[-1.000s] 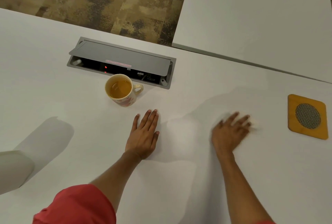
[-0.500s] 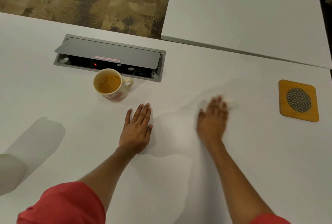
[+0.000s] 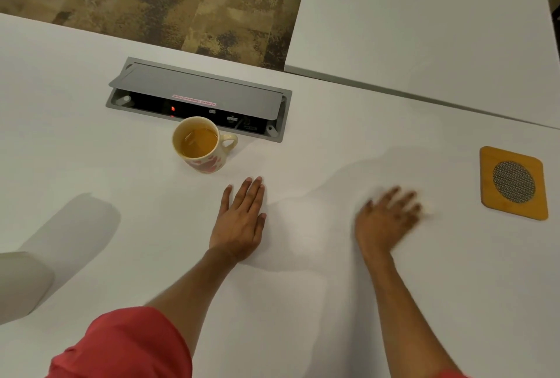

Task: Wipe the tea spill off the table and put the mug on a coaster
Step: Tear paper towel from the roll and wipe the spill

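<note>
— Where is the ceramic mug (image 3: pixel 202 145)?
— Just beyond the left hand (image 3: pixel 240 219), whose fingers lie flat, together.
— And the right hand (image 3: pixel 385 219)?
— Blurred, fingers spread; the square bamboo coaster (image 3: pixel 513 182) lies beyond its fingertips.

The person wears a coral-red short sleeve (image 3: pixel 121 344); forearms and both hands are bare.

The single head view looks steeply down and forward, close over the white table (image 3: pixel 91 165).
</note>
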